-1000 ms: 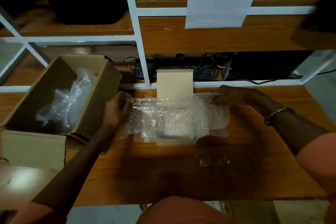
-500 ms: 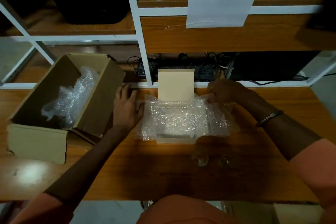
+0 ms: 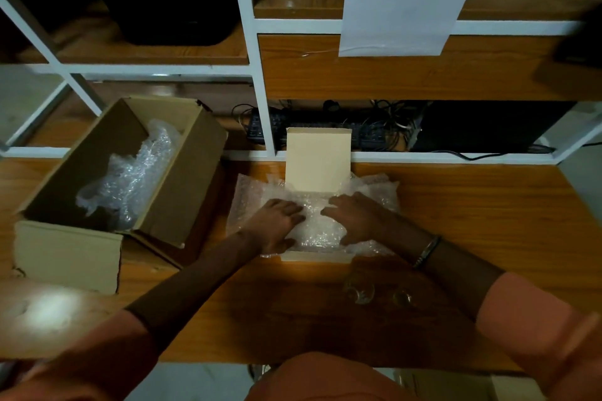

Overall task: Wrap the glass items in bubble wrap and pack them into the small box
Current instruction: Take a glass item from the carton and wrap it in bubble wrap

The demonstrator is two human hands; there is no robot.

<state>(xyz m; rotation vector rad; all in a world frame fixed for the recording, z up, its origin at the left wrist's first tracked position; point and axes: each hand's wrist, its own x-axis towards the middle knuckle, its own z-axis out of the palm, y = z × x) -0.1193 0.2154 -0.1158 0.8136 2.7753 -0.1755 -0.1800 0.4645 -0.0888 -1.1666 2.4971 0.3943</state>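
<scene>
Since the earlier frames both hands have been brought in from the outer ends of the bubble wrap (image 3: pixel 312 215) and laid on its middle. Left hand (image 3: pixel 277 226) and right hand (image 3: pixel 355 218) are now seen flat, fingers straight, pressing the sheet down into the small box (image 3: pixel 317 255), which lies at the centre of the counter (image 3: pixel 472 212) with its lid (image 3: pixel 318 159) raised at 12 o'clock. Nothing is gripped by either hand.

Whether a glass item lies under the wrap cannot be told; the sheet is too cloudy. Two clear glass items (image 3: pixel 378 295) are seen unwrapped on the counter at 5 o'clock from the small box, just below the right forearm. The task is therefore judged to be at an early or middle stage: the box is being lined or filled, while those glasses remain to be wrapped and packed, and the lid remains to be closed.

A larger carton (image 3: pixel 182 179) holding more bubble wrap stands at 9 o'clock, close to the sheet's left edge. Open counter is left at 3 o'clock. The shelf frame (image 3: pixel 260 75) crowds the lid at 12 o'clock, and the glasses sit near the front edge, where they could be knocked by an arm.
</scene>
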